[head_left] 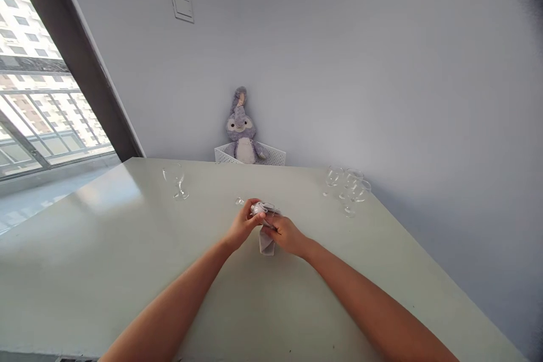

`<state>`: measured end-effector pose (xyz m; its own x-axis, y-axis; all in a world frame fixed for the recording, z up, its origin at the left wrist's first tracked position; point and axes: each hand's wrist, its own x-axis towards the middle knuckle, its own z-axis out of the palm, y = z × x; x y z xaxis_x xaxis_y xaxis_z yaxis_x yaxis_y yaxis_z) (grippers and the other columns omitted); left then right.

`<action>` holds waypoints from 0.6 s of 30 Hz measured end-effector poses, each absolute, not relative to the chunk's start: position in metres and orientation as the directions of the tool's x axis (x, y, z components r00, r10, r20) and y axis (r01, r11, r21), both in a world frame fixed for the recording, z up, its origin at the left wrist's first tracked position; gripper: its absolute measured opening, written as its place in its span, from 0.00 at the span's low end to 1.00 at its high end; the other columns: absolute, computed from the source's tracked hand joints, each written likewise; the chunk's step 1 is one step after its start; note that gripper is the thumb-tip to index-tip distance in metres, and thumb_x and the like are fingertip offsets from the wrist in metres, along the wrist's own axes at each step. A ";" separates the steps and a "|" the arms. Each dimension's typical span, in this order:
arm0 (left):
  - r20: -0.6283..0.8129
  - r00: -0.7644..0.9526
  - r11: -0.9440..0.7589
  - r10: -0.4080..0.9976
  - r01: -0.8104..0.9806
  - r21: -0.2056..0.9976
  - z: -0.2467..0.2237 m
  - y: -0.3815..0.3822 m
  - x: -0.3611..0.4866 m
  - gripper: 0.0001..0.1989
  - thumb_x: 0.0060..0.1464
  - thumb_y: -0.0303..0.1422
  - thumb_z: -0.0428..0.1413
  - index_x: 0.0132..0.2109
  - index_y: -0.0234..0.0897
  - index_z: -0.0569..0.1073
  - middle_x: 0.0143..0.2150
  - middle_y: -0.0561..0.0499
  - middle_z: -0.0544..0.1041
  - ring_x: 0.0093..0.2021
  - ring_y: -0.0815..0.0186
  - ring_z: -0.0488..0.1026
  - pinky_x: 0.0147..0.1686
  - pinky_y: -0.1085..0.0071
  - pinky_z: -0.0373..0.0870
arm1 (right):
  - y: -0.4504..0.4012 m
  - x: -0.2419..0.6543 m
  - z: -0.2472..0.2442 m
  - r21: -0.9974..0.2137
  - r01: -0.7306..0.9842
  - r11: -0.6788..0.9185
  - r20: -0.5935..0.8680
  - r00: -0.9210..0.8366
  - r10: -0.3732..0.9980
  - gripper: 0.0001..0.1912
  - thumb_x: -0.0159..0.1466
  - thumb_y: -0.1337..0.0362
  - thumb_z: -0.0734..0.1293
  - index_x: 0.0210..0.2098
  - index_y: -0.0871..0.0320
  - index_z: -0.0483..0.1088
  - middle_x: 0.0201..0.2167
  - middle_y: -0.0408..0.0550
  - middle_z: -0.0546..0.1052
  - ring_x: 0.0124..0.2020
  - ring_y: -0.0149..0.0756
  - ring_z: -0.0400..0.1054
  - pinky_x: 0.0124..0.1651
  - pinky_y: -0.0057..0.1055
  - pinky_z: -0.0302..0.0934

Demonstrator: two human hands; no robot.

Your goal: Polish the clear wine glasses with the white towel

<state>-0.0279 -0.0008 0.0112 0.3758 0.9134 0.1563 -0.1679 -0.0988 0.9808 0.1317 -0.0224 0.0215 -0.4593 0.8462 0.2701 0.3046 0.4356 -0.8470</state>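
Left hand has a glass gripped over the table, foot seemingly pointing left, long axis roughly sideways; right hand is clutching cloth at the bowl, fingers hiding a lot of it. Spare glass stands off left, plush sits in a basket behind, three glasses bunched right.

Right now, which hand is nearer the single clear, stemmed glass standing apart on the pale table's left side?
Left. The left hand is right of the glass and closer to the person; the right hand is farther right.
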 end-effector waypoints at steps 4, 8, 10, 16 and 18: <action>0.193 0.453 -0.100 0.871 -0.222 0.970 0.018 -0.002 -0.030 0.26 0.48 0.39 0.56 0.54 0.40 0.62 0.44 0.46 0.70 0.44 0.63 0.67 0.44 0.65 0.65 | -0.016 0.132 0.018 -0.991 -0.132 0.035 0.083 -0.377 0.923 0.17 0.60 0.55 0.58 0.41 0.59 0.67 0.24 0.42 0.69 0.22 0.29 0.62 0.24 0.27 0.60; 0.249 0.403 -0.150 0.881 -0.262 0.953 0.022 0.002 -0.034 0.24 0.46 0.38 0.58 0.52 0.39 0.66 0.43 0.46 0.71 0.42 0.63 0.68 0.44 0.66 0.65 | -0.025 0.125 0.019 -0.969 -0.245 0.021 0.109 -0.354 0.929 0.17 0.59 0.54 0.60 0.43 0.58 0.64 0.28 0.44 0.70 0.23 0.29 0.63 0.25 0.27 0.61; 0.174 0.398 -0.102 0.901 -0.196 0.975 0.021 0.004 -0.036 0.21 0.49 0.42 0.54 0.49 0.37 0.68 0.35 0.49 0.73 0.36 0.65 0.69 0.39 0.67 0.68 | -0.032 0.121 0.016 -0.983 -0.036 0.181 0.183 -0.342 0.922 0.16 0.57 0.56 0.63 0.43 0.57 0.66 0.29 0.44 0.71 0.27 0.31 0.64 0.28 0.28 0.62; 0.084 0.437 -0.092 0.895 -0.003 0.996 0.020 0.002 -0.035 0.21 0.53 0.45 0.48 0.48 0.38 0.68 0.31 0.51 0.71 0.28 0.69 0.66 0.28 0.73 0.66 | -0.026 0.122 0.009 -0.989 0.020 0.148 0.138 -0.255 0.957 0.14 0.56 0.54 0.64 0.34 0.58 0.68 0.23 0.44 0.70 0.23 0.31 0.64 0.24 0.28 0.60; 0.168 0.458 -0.149 0.873 -0.078 0.986 0.023 0.000 -0.035 0.24 0.50 0.42 0.53 0.54 0.42 0.63 0.36 0.50 0.71 0.30 0.70 0.67 0.29 0.74 0.66 | -0.020 0.124 0.013 -0.977 -0.209 -0.036 0.022 -0.268 0.963 0.16 0.57 0.51 0.61 0.33 0.59 0.67 0.20 0.42 0.68 0.17 0.28 0.61 0.20 0.27 0.59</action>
